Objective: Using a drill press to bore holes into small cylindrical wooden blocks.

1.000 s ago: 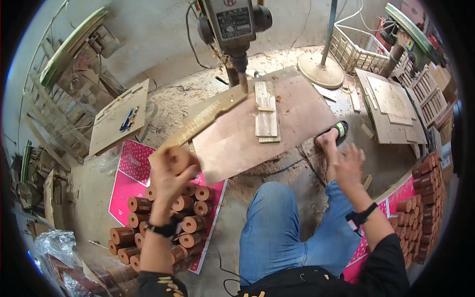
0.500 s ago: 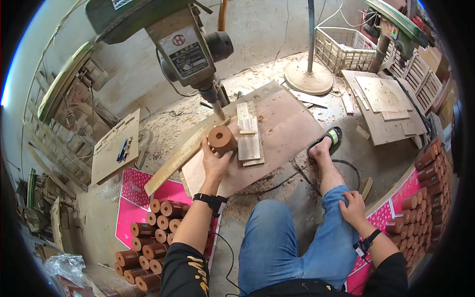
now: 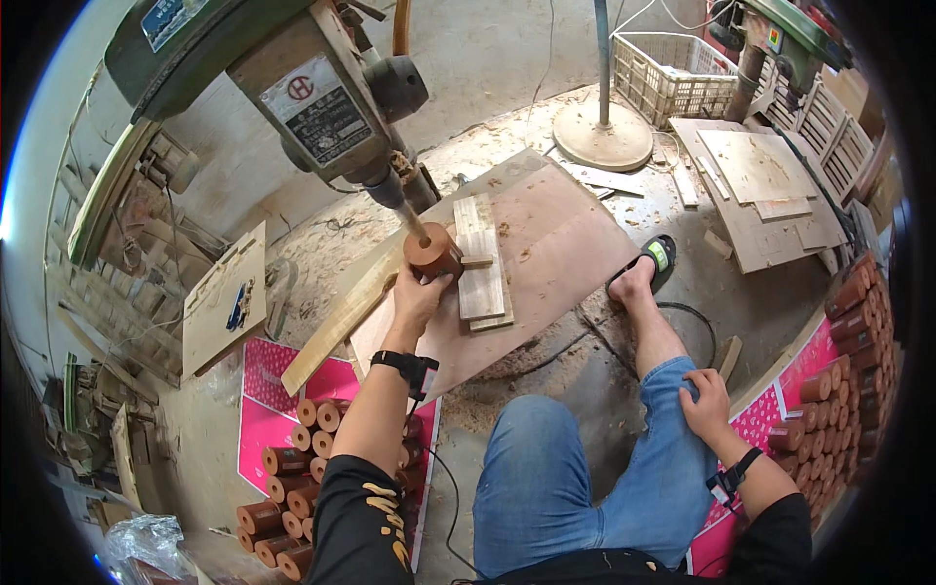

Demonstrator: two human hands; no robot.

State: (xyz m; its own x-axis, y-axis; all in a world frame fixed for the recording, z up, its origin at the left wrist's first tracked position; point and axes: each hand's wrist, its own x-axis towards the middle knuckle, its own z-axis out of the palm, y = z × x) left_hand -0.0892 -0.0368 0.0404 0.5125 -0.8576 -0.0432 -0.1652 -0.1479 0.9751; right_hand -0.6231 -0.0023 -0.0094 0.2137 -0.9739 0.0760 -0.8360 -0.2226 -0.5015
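Note:
My left hand (image 3: 417, 297) grips a reddish-brown wooden cylinder (image 3: 435, 255) by its near side. The cylinder stands upright on the drill press table (image 3: 556, 244), its holed top face up. Right over that hole is the bit (image 3: 417, 226) of the green drill press (image 3: 322, 107); whether its tip has entered the hole I cannot tell. A pale wooden strip (image 3: 331, 331) lies along the cylinder's left, and a pale stop block (image 3: 482, 258) touches or nearly touches its right side. My right hand (image 3: 704, 400) rests on my right knee with its fingers spread, holding nothing.
Several brown cylinders (image 3: 292, 487) are stacked on pink sheeting at the lower left. More cylinders (image 3: 819, 429) are piled at the right. A round pole base (image 3: 603, 136), a plastic crate (image 3: 673, 78) and another board-topped table (image 3: 760, 195) stand at the back right. Shavings cover the floor behind.
My left hand has moved the cylinder back and slightly left, from in front of the bit to beneath it, against the stop block. My right hand stays on the knee. The view has shifted slightly.

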